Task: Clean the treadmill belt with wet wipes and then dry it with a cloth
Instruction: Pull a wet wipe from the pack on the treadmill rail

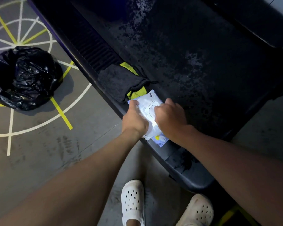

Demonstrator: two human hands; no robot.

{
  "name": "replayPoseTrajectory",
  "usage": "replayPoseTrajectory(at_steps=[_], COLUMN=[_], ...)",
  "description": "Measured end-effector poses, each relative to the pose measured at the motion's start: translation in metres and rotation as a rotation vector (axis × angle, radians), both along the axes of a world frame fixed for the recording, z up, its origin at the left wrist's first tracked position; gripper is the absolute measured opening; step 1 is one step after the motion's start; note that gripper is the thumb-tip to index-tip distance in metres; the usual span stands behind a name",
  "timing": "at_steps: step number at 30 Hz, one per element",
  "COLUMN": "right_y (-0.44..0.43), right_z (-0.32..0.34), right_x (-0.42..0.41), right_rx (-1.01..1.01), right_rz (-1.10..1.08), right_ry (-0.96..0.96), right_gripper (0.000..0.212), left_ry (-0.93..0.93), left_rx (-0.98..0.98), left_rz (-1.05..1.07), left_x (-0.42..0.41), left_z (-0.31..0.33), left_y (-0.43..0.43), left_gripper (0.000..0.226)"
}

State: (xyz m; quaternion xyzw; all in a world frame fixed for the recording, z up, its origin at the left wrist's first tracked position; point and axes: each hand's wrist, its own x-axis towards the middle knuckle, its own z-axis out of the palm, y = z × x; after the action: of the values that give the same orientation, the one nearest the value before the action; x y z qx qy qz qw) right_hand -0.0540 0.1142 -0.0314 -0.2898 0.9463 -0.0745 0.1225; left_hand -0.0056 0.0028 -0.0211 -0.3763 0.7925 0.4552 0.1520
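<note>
At frame centre we read the wet-wipe step as starting: left hand (134, 119) clamps the wipes pack (151, 110) on the treadmill side rail (168, 154), right hand (170, 119) curled closed at its flap, next pulling one wipe free for the belt (194, 54); cloth (121, 82) waits just above.

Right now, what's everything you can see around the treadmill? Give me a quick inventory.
Treadmill belt: one, black, mottled with pale patches, upper right.
Side rail: one, black, ribbed, along the belt's left edge.
Cloth: one, dark grey with yellow-green trim, folded on the rail.
Wet wipes pack: one, white and pale blue, on the rail beside the cloth.
Bin bag: one, black, on the floor left.
Floor markings: white and yellow lines.
Clogs: two, white.
Left hand: gripping the pack's left edge.
Right hand: at the pack's flap.
</note>
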Motion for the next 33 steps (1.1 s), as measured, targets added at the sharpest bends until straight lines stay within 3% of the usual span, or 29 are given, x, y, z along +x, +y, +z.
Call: replayPoseTrajectory(at_steps=[3,6,13,17,22,25,27,30,33], right_y=[-0.005,-0.002,0.007,0.012,0.019,0.015,0.015,0.018,0.021], right_z=[0.003,0.002,0.014,0.028,0.043,0.058,0.067,0.070,0.069], right_x=[-0.004,-0.003,0.000,-0.007,-0.006,-0.016,-0.022,-0.023,-0.022], right_rx=[0.046,-0.069,0.002,-0.197,-0.527,-0.776,-0.814,-0.802,-0.762], right_rz=[0.000,-0.031,-0.052,-0.245,-0.363,-0.478,-0.520,-0.571,-0.622], right_ry=[-0.033,-0.042,-0.120,-0.220,-0.120,-0.104,-0.162,-0.177,-0.316], right_gripper=[0.030,0.010,0.017,0.015,0.007,0.014,0.006,0.011,0.008], left_ry=[-0.015,-0.013,-0.015,-0.032,-0.039,-0.046,-0.037,-0.034,-0.041], left_rx=[0.005,0.009,0.011,0.011,0.055,0.072,0.123,0.175,0.176], left_rz=[-0.002,0.000,0.027,0.050,0.083,0.099,0.143,0.196,0.198], left_x=[0.000,-0.001,-0.002,-0.005,-0.006,-0.007,-0.007,-0.006,-0.006], left_z=[0.001,0.000,0.001,0.003,0.005,0.010,0.015,0.019,0.023], left_y=[0.000,-0.002,-0.002,-0.003,0.000,0.001,0.004,0.005,0.005], left_gripper=[0.054,0.052,0.044,0.044,0.044,0.047,0.049,0.045,0.042])
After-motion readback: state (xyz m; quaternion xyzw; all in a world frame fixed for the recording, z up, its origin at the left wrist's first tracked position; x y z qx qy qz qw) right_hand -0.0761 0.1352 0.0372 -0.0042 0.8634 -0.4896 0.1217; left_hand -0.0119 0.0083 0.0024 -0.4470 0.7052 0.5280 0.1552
